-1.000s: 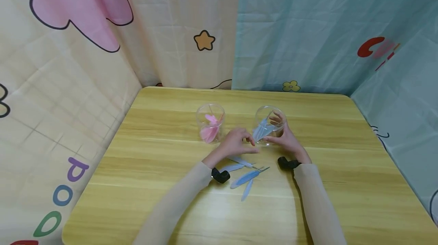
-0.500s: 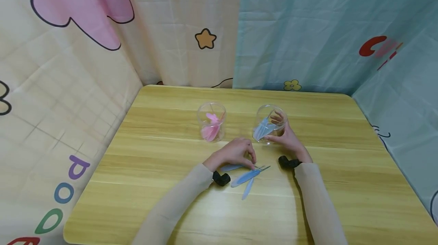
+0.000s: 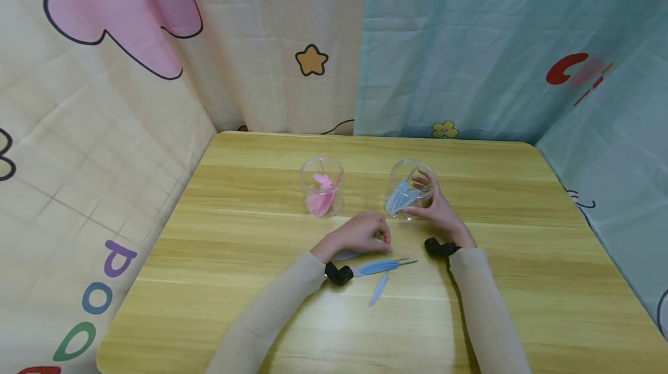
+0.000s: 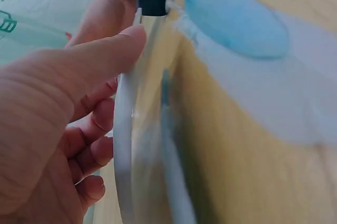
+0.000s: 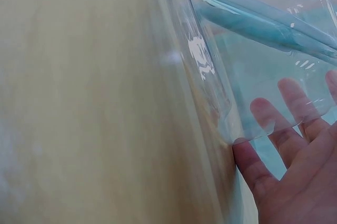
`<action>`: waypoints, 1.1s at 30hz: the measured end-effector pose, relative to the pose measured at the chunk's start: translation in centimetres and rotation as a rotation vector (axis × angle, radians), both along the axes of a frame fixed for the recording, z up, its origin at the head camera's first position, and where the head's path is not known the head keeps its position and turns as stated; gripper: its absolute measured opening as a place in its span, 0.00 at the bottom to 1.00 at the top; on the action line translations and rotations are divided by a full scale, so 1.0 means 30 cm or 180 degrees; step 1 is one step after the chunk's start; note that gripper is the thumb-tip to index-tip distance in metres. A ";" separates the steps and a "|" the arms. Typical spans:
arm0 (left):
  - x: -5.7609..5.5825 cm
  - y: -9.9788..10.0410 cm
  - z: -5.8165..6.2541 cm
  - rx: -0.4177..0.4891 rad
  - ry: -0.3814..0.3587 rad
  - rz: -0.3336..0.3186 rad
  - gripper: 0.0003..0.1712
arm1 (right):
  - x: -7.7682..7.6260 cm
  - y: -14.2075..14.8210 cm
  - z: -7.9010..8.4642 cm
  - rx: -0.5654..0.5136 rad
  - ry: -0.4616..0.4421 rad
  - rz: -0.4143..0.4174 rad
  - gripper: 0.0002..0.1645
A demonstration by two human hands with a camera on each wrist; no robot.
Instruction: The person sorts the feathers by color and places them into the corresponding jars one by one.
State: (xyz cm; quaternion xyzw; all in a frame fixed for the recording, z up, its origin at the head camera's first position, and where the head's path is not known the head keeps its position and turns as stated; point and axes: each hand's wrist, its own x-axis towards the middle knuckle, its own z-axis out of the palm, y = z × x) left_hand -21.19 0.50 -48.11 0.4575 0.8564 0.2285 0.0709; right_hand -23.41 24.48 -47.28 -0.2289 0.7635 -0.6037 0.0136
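Observation:
My left hand is low over the middle of the table, pinching a pale feather between thumb and fingertips. Seen edge-on in the left wrist view, that feather hangs down from the grip. Loose blue feathers lie beside this hand, one pointing toward me; another is partly hidden under the hand. Farther back, my right hand grips a clear plastic cup from its right side, fingers spread along the wall in the right wrist view. Light blue feathers lean inside this cup.
To the left of the held cup stands a second clear cup with pink feathers in it. Both are on a wooden table. Printed curtains hang behind the table and along its sides.
My left hand has come away from beside the right cup, down to the loose feathers, and now pinches one. Feathers near it have shifted slightly. My right hand keeps its hold on the cup.

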 end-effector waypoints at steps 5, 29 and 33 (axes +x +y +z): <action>-0.011 -0.011 0.023 0.0617 -0.0494 0.0190 0.08 | -0.001 -0.002 0.001 -0.0017 -0.0008 0.0012 0.58; -0.178 0.259 0.275 0.3776 -0.0807 0.1554 0.10 | -0.001 0.000 -0.004 -0.0059 -0.0030 0.0042 0.58; -0.185 0.272 0.237 0.3469 -0.0506 0.1850 0.10 | 0.002 -0.001 -0.001 -0.0036 0.0005 0.0038 0.58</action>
